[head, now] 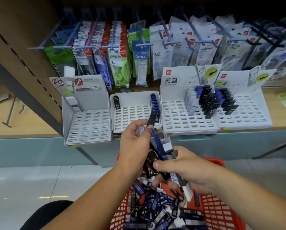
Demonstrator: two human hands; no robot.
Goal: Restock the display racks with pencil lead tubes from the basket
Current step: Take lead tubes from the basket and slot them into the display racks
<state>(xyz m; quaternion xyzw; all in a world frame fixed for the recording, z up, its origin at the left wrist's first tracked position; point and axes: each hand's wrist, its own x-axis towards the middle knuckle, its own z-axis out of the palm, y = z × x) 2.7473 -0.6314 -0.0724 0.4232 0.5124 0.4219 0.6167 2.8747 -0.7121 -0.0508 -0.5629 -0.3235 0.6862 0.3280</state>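
Shop shelf (14,125) with four white display racks (187,120) along its front edge.
The left hand (135,143) pinches a black lead tube (153,119) over the second rack (132,112); the right hand (188,168) grips a mixed bundle of tubes (166,146) above the red basket (218,211), heaped with more.

A: How's the light?
B: Bright and even from overhead. Glare streak on the floor (53,197) at 8 o'clock; the top at 12 falls dark.
A: Sharp?
B: Soft. Packets (271,52) at 2 o'clock smear; edges bow outward.
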